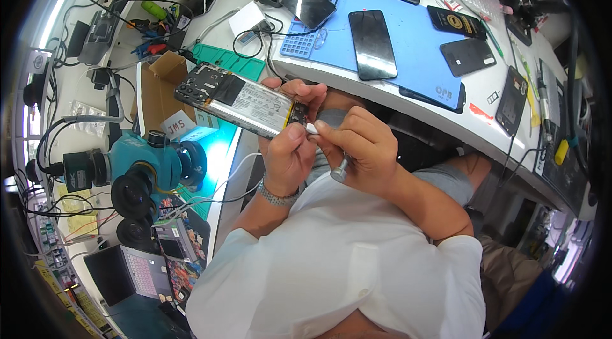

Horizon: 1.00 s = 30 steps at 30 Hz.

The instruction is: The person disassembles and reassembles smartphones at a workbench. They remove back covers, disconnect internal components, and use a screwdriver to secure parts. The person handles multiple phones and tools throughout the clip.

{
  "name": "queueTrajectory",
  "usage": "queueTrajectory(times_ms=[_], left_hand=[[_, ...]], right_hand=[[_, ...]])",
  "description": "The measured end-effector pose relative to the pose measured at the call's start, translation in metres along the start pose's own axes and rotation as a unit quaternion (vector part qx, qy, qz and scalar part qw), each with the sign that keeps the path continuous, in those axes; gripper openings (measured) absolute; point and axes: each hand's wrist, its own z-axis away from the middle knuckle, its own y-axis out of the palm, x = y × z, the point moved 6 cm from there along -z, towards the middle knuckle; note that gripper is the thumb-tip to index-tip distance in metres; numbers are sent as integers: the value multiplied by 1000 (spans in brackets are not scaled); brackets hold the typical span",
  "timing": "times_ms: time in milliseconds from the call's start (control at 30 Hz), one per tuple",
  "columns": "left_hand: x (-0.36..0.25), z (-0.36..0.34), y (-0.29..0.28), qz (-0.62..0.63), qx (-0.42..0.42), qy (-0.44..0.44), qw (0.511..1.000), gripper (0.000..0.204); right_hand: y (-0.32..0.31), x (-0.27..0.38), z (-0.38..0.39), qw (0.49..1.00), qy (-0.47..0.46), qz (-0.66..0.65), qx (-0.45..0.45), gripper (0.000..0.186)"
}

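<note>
My left hand (290, 154) grips the lower end of an opened smartphone (252, 103), thumb on the near edge and fingers round the far edge. Its back cover is off, so the pale battery and dark circuit board show. My right hand (363, 147) pinches a small white plug-like piece (311, 128) against the phone's bottom end; whether it is inserted cannot be made out. A silver metal tool with a round knurled end (340, 171) is tucked under the fingers of that same hand, its other end hidden.
A teal microscope (143, 163) stands left, beside an open cardboard box (167, 87). On the right bench a black phone (373, 44) lies on a blue mat (421, 39), with several phones and covers around. A white cable (236, 176) runs left of my arm.
</note>
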Motion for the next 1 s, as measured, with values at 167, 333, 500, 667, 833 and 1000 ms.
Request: queueTrajectory(times_ms=[167,333,500,667,833,1000], left_hand=[[-4,-1,-18,-66,-29,20,997,74],[5,7,-32,-211,-53,9,976,84],[25,14,-29,-336,-14,32,941,85],[22,13,-26,-462,-56,22,885,86],[15,9,-18,-520,-51,-16,853,87],[14,9,-19,-532,-42,-19,845,88]], right_hand=[[-2,-10,8,993,119,5,24,40],[-6,-27,12,971,226,-76,-2,36],[4,-39,18,949,277,-151,9,32],[7,-57,36,911,353,-213,25,31],[10,-74,54,861,439,-255,-17,34],[15,-79,59,837,469,-280,-42,37]])
